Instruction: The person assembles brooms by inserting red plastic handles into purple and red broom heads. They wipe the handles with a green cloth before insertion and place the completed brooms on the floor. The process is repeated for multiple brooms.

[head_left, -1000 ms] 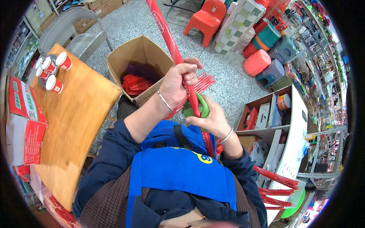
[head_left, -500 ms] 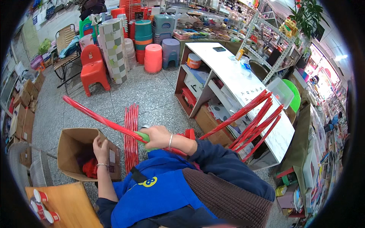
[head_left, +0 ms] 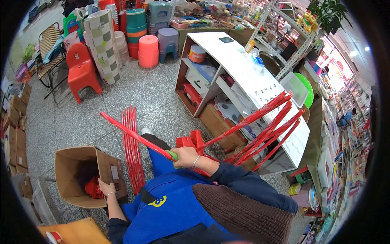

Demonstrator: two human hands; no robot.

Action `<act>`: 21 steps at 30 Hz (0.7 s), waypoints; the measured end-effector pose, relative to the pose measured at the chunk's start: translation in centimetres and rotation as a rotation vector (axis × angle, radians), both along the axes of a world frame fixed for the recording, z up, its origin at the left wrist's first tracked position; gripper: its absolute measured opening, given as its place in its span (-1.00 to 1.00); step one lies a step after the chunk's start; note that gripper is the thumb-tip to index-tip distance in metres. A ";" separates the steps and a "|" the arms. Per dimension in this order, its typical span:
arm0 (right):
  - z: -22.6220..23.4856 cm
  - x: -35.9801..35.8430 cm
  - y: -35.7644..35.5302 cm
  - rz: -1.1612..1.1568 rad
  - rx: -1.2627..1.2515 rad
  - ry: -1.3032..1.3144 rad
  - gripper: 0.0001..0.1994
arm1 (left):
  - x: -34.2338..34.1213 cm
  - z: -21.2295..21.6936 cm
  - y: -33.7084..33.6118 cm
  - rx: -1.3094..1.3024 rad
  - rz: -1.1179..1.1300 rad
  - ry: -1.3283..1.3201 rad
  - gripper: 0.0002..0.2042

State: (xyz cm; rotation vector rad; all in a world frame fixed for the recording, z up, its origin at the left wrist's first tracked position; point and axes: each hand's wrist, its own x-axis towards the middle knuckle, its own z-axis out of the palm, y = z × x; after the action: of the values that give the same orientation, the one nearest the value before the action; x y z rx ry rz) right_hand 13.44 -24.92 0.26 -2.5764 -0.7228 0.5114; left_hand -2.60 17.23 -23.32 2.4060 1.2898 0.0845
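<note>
The red pole (head_left: 136,137) you hold is slim, straight and glossy, slanting from left of centre in the frame to the middle. Your right grip (head_left: 186,157) is clenched around it at a soft green piece (head_left: 174,155), which your fingers partly cover. Beyond your wrist you can't tell where that pole ends, since other red lengths cross there. Your left grip (head_left: 107,188) is at the carton (head_left: 73,198) in the lower left; you can't tell whether it is closed on anything, because the fingertips meet the inner shadow beside a red bristled head (head_left: 93,188).

Left of centre, a bundle of shiny red poles (head_left: 132,150) lies on the speckled stone floor (head_left: 150,91). More red poles (head_left: 266,132) lean across the white surface (head_left: 233,53) at right, and stiff-bristled red brush heads (head_left: 190,140) sit near their lower ends. In the lower left corner, the wooden surface (head_left: 81,231) and its paper cup (head_left: 53,237) are cut off.

The carton is open-topped brown cardboard; besides the red head, it holds something dark purple, too shadowed to make out. Compartments under the white surface contain an orange-and-white tub (head_left: 197,53), a red case (head_left: 192,95) and a cardboard box (head_left: 221,128).
</note>
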 end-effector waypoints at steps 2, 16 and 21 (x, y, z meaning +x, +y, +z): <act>0.0 0.1 -0.2 -0.027 0.012 0.026 -0.63 | 0.7 1.6 0.3 0.025 0.032 0.045 -0.41; -0.6 1.0 -1.0 -0.046 0.019 0.231 -0.48 | 1.5 1.5 -1.0 -0.069 0.031 0.084 -0.77; -0.4 1.8 -0.3 0.036 0.112 0.392 -0.57 | 1.8 3.9 -3.5 -0.041 0.047 0.104 -0.81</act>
State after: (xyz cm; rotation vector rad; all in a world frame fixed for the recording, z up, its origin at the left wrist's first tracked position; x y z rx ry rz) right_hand 15.22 -25.18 -0.11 -2.2654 -0.6378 0.9265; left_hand -0.81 13.72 -19.45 2.3735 1.3813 -0.0539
